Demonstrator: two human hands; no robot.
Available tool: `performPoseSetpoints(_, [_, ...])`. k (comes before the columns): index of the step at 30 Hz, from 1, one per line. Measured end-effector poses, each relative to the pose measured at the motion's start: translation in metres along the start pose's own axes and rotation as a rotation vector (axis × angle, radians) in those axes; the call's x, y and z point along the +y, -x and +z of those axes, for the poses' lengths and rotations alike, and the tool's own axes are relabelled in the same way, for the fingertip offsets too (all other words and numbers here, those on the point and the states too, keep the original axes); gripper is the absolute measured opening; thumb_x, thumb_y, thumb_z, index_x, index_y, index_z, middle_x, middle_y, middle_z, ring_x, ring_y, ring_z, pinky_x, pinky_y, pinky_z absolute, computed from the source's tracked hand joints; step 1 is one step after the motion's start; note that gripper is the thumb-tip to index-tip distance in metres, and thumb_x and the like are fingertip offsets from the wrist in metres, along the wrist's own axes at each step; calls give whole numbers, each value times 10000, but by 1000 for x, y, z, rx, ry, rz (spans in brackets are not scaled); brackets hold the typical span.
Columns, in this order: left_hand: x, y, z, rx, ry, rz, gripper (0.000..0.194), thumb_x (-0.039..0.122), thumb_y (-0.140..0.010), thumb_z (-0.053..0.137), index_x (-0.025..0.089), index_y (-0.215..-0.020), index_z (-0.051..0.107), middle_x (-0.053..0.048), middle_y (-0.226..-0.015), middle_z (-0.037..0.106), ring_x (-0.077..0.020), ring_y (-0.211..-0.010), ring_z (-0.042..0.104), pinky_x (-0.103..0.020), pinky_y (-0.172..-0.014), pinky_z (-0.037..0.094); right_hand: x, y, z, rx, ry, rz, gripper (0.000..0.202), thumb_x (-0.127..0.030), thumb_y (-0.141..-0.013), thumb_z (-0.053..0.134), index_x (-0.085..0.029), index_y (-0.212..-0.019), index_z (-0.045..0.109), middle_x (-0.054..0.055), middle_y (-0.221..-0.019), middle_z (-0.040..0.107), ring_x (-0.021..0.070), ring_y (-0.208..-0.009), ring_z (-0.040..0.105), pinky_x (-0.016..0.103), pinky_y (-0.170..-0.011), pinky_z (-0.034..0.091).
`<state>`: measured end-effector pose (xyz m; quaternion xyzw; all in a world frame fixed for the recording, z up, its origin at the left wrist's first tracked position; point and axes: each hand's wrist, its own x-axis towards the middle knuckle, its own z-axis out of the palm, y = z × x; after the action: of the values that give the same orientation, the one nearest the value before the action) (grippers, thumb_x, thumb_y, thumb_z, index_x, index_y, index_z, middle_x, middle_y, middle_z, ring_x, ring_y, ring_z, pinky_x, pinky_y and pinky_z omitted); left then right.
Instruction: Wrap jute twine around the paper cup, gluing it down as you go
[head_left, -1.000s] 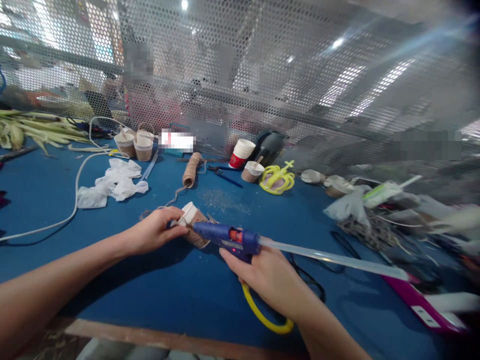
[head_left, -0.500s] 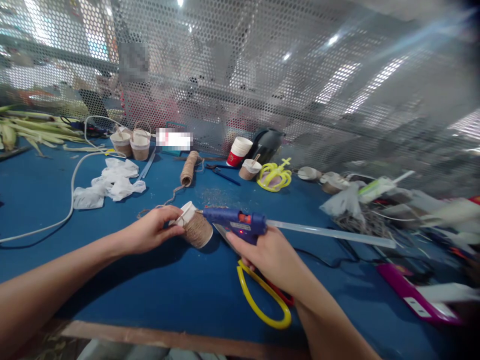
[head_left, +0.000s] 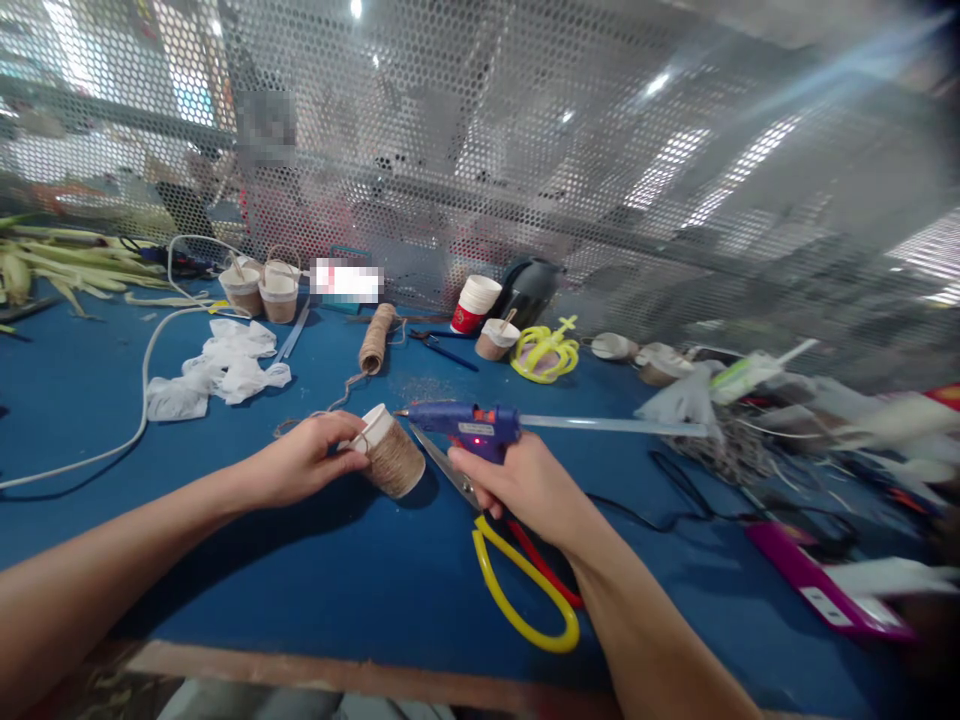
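My left hand (head_left: 311,458) grips the white rim of a paper cup (head_left: 394,460) wrapped in brown twine, tilted with its mouth toward that hand. My right hand (head_left: 525,480) is closed round the handle of a blue glue gun (head_left: 472,422); a red light glows on its side. Its nozzle points left, close to the cup's rim, and a long clear glue stick (head_left: 615,425) sticks out of its back. Beneath the gun lie scissors (head_left: 525,605) with yellow and red handles, partly hidden by my right hand. A strand of twine runs from the cup to a twine spool (head_left: 377,340).
Across the back stand wrapped cups (head_left: 280,295), pliers (head_left: 442,348), white paper cups (head_left: 478,303) and a yellow crown-shaped piece (head_left: 545,350). A crumpled white plastic bag (head_left: 221,365) lies left, beside a white cable (head_left: 146,370). At right are a purple power strip (head_left: 817,585) and clutter.
My right hand has raised the glue gun slightly and levelled it, its nozzle now a little higher beside the cup's rim. More of the scissors shows. My left hand and the cup hold still.
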<state>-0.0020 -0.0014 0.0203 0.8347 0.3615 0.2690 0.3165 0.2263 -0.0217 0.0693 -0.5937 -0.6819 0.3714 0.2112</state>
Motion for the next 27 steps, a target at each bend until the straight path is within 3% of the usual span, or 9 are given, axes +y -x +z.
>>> performPoseSetpoints(3, [1, 0, 0, 9, -10, -6, 183, 250, -817, 453, 129, -891, 569, -76, -926, 627, -176, -863, 558, -268, -785, 410, 11, -14, -6, 38, -201, -31, 209, -336, -708, 577, -143, -644, 530, -54, -422, 467, 62, -364, 426, 195, -393, 349])
performPoseSetpoints(6, [4, 1, -2, 12, -25, 9, 175, 243, -817, 447, 132, -881, 566, -75, -916, 625, -181, -874, 555, -283, -797, 411, 23, -35, -13, 213, -312, -14, 200, -310, -679, 607, -136, -743, 532, -27, -543, 536, 67, -446, 479, 190, -421, 368])
performPoseSetpoints(9, [6, 1, -4, 19, -33, 34, 170, 239, -818, 435, 134, -845, 566, -68, -876, 623, -185, -876, 553, -292, -804, 412, 33, -59, -17, 298, -242, 53, 173, -303, -718, 562, -133, -697, 538, -1, -573, 550, 70, -470, 494, 196, -439, 391])
performPoseSetpoints(17, [9, 2, -6, 8, -41, 63, 185, 245, -818, 440, 127, -856, 577, -82, -924, 627, -190, -895, 554, -298, -814, 413, 55, -108, -6, 341, 38, 119, 277, -348, -729, 571, -176, -530, 483, -7, -389, 471, 126, -392, 498, 265, -425, 404])
performPoseSetpoints(20, [9, 3, -6, 11, -40, 62, 183, 240, -812, 454, 134, -884, 584, -75, -924, 636, -189, -902, 556, -293, -820, 413, 42, -107, -5, 392, 160, 49, 259, -322, -698, 618, -177, -514, 507, 45, -488, 540, 178, -581, 569, 298, -547, 432])
performPoseSetpoints(24, [10, 3, -5, 15, -36, 85, 169, 221, -802, 464, 135, -877, 589, -72, -933, 637, -187, -902, 556, -282, -814, 414, -5, -79, 3, 374, 248, -151, 194, -364, -707, 608, -174, -666, 601, 89, -831, 607, 206, -869, 549, 324, -750, 417])
performPoseSetpoints(25, [10, 3, -5, 18, -33, 94, 165, 216, -799, 467, 134, -875, 588, -70, -931, 636, -187, -904, 553, -283, -818, 411, -18, -69, 7, 302, 254, -246, 196, -382, -719, 592, -188, -709, 619, 66, -869, 606, 182, -874, 548, 304, -773, 413])
performPoseSetpoints(27, [11, 3, -4, 12, -38, 91, 152, 214, -791, 472, 130, -836, 590, -62, -881, 637, -186, -864, 556, -286, -797, 417, -42, -51, 18, 6, 273, -558, 200, -368, -754, 558, -182, -777, 627, 61, -915, 602, 167, -907, 541, 302, -816, 402])
